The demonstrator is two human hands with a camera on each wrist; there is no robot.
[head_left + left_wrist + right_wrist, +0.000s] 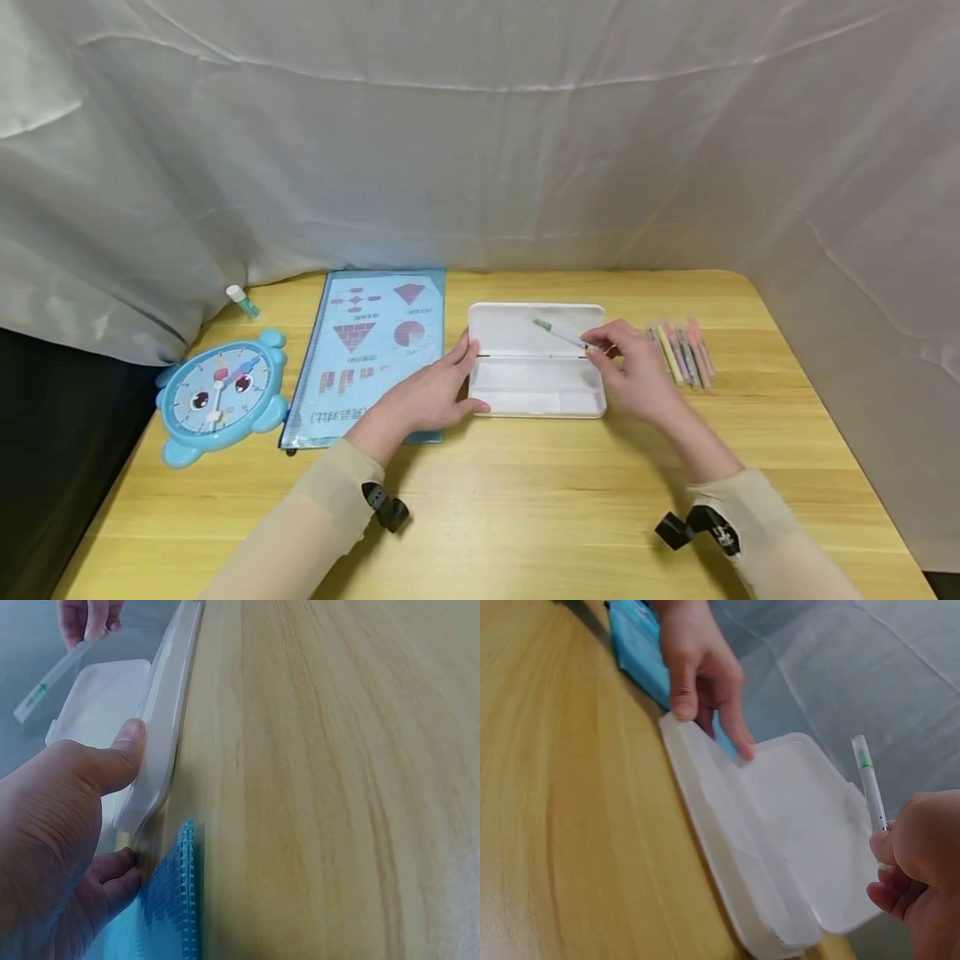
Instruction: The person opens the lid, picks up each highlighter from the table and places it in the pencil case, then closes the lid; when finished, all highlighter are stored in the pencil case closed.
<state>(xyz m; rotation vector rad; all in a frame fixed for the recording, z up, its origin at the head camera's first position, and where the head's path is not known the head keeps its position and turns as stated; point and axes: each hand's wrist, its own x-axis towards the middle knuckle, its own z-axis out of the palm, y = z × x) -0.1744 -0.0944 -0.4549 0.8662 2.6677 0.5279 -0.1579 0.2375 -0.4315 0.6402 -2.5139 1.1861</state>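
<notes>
A white pencil case (536,371) lies with its lid raised at the back, and its compartments show nothing inside. My left hand (431,387) grips the case's left end, with the thumb at the front corner and fingers by the hinge. In the left wrist view that thumb (129,742) presses on the case's wall. My right hand (637,371) pinches a slim white marker with a green band (558,333) by one end. The marker is held tilted over the case, overlapping the lid in the head view. Just right of that hand several pastel markers (682,354) lie side by side.
Left of the case lies a blue zip folder (386,358) with printed charts, its edge close to my left hand. Farther left are a blue toy clock (221,396) and a glue stick (243,302). A grey curtain (480,167) hangs behind the wooden table (525,508).
</notes>
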